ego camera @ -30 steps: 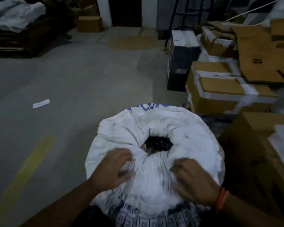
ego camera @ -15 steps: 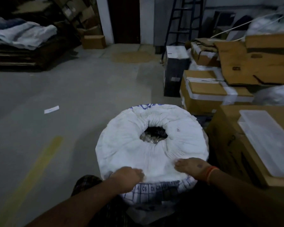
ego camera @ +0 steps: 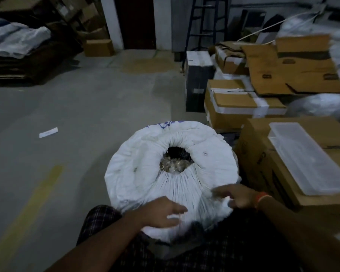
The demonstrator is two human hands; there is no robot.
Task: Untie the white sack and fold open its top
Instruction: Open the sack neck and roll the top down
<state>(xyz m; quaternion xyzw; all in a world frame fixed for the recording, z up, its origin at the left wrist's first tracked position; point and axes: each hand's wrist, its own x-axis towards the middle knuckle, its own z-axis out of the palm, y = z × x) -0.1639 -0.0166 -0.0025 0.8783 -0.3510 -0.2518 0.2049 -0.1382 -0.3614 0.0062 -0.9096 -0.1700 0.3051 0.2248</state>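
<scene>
both grips open: our left hand [ego camera: 161,212] and right hand [ego camera: 237,195] spread over white sack [ego camera: 137,173] near rim, likely to roll top wider around mouth [ego camera: 176,160].

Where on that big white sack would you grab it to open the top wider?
Probably the gathered edge around the opening of the white sack, taken from the near side with both hands. The pleats there bunch into graspable folds, and the left hand and right hand hover just below them.
</scene>
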